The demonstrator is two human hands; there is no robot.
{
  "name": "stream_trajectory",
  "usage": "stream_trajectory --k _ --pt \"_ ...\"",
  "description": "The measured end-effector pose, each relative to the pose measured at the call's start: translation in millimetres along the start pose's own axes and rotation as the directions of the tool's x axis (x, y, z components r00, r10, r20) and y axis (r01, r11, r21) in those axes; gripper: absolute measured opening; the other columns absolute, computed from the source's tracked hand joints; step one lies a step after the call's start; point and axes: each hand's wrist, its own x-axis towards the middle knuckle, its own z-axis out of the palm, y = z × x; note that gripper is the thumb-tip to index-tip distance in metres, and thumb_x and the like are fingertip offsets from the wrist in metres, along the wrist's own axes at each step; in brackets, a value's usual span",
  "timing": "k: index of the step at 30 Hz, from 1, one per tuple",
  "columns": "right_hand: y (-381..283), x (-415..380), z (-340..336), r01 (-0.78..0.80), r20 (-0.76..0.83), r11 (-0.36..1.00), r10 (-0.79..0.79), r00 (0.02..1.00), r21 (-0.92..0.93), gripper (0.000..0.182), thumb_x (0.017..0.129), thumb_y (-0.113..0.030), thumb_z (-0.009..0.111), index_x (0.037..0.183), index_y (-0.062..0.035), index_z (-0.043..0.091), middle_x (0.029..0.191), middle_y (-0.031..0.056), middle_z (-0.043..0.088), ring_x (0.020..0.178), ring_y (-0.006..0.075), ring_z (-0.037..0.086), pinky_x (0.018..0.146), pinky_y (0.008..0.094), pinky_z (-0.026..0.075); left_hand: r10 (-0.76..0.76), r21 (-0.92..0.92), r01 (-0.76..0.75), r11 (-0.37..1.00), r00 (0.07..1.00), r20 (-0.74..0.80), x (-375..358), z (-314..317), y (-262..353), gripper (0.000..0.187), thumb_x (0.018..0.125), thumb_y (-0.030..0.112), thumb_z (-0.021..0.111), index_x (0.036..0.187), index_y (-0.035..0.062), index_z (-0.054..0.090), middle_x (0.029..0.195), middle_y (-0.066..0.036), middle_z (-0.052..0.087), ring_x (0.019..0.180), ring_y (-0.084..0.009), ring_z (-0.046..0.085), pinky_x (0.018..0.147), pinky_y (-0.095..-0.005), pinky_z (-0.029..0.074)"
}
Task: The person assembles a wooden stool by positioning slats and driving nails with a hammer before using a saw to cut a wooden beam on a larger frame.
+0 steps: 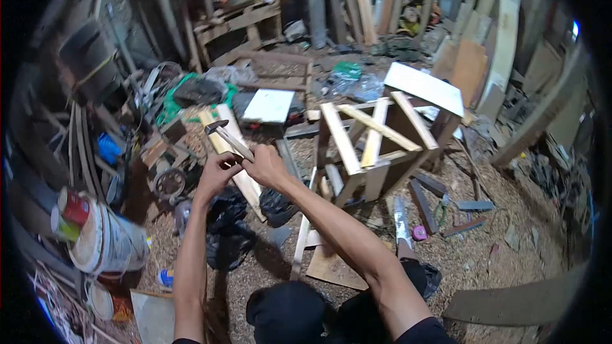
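My right hand (266,167) is wrapped round the wooden handle of a hammer (233,142), whose dark head points up and to the left. Close beside it, my left hand (218,177) is closed, thumb and fingers curled together; anything pinched there is too small to make out. Under both hands lie pale wooden strips (250,190), running from the upper left down toward me. To the right stands a wooden frame (347,141) with crossing slats and a white panel (424,86) at its far side.
A handsaw (401,220), a pink tape measure (419,233) and pliers (440,207) lie right on the shaving-covered floor. White buckets (111,239) stand at left. A white-topped box (269,106) sits ahead; planks (503,38) lean at the back right. Black plastic bags (229,242) lie below my hands.
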Motion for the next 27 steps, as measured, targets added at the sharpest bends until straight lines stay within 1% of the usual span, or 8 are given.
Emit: stream_trajectory --k 5,8,12,15,16,21,24,27 --pt "-1.7 9.2 -121.8 0.005 -0.157 0.999 -0.010 0.988 -0.035 0.027 0.074 -0.022 0.066 0.082 0.0043 0.069 0.069 0.0212 0.065 0.067 0.0291 0.067 0.065 0.0396 0.052 0.326 -0.226 -0.297 0.928 0.940 0.100 60.2 54.4 81.6 0.022 0.085 0.008 0.060 0.104 -0.0020 0.062 0.088 -0.007 0.066 0.077 -0.0114 0.060 0.070 -0.0265 0.049" --pt "4.9 -13.6 -197.2 -0.130 -0.192 0.987 0.109 0.975 -0.098 0.031 0.074 -0.021 0.066 0.093 0.0039 0.068 0.081 0.0260 0.066 0.079 0.0359 0.067 0.073 0.0429 0.053 0.389 -0.169 -0.360 0.917 0.902 0.189 85.8 107.9 130.1 0.021 0.086 0.010 0.059 0.102 -0.0031 0.061 0.090 -0.011 0.066 0.086 -0.0160 0.062 0.078 -0.0303 0.050" --pt "50.0 -50.4 -263.9 -0.236 -0.321 0.950 0.163 0.933 -0.205 0.029 0.077 -0.017 0.064 0.098 0.0025 0.067 0.082 0.0235 0.067 0.074 0.0321 0.068 0.069 0.0408 0.054 0.538 -0.157 -0.517 0.842 0.827 0.164 97.2 179.7 171.0 0.020 0.088 0.014 0.059 0.097 -0.0033 0.061 0.086 -0.009 0.065 0.082 -0.0151 0.060 0.075 -0.0290 0.049" --pt "75.5 -95.1 -301.6 -0.310 -0.446 0.887 0.137 0.884 -0.343 0.028 0.074 -0.016 0.065 0.095 0.0016 0.066 0.080 0.0237 0.066 0.074 0.0345 0.067 0.070 0.0414 0.052 0.488 -0.217 -0.446 0.869 0.845 0.217 103.9 215.4 186.5 0.022 0.083 0.018 0.064 0.092 -0.0020 0.063 0.081 -0.008 0.065 0.076 -0.0131 0.060 0.070 -0.0281 0.048" --pt "121.7 -98.2 -304.0 -0.209 -0.546 0.908 -0.027 0.837 -0.364 0.028 0.073 -0.019 0.069 0.095 -0.0002 0.067 0.078 0.0225 0.066 0.075 0.0345 0.067 0.069 0.0415 0.051 0.492 -0.271 -0.431 0.861 0.840 0.227 104.8 226.5 189.5 0.021 0.083 0.018 0.064 0.090 -0.0023 0.064 0.080 -0.007 0.065 0.074 -0.0128 0.060 0.069 -0.0282 0.048" --pt "135.5 -130.6 -307.9 -0.404 -0.636 0.910 0.258 0.728 -0.094 0.042 0.068 -0.031 0.078 0.096 -0.0013 0.068 0.080 0.0226 0.066 0.076 0.0347 0.066 0.072 0.0416 0.051 0.487 -0.273 -0.415 0.868 0.819 0.304 114.4 268.8 191.5 0.022 0.082 0.018 0.068 0.092 -0.0021 0.065 0.081 -0.007 0.067 0.076 -0.0119 0.061 0.069 -0.0280 0.048" --pt "149.2 -123.5 -294.5 -0.498 -0.752 0.827 0.150 0.642 -0.261 0.062 0.064 -0.040 0.082 0.106 0.0007 0.063 0.090 0.0205 0.062 0.087 0.0353 0.061 0.081 0.0444 0.048 0.458 -0.294 -0.376 0.879 0.838 0.297 121.7 280.6 193.6 0.024 0.082 0.020 0.068 0.093 -0.0012 0.067 0.083 -0.008 0.068 0.075 -0.0118 0.062 0.069 -0.0290 0.049" --pt "152.6 -119.6 -294.7 -0.570 -0.674 0.797 0.309 0.671 -0.202 0.070 0.060 -0.042 0.085 0.106 0.0028 0.058 0.091 0.0185 0.061 0.088 0.0348 0.061 0.081 0.0442 0.050 0.362 -0.159 -0.326 0.932 0.828 0.429 118.1 280.4 193.7 0.022 0.080 0.020 0.068 0.090 0.0007 0.070 0.080 -0.007 0.068 0.076 -0.0129 0.063 0.070 -0.0295 0.049"
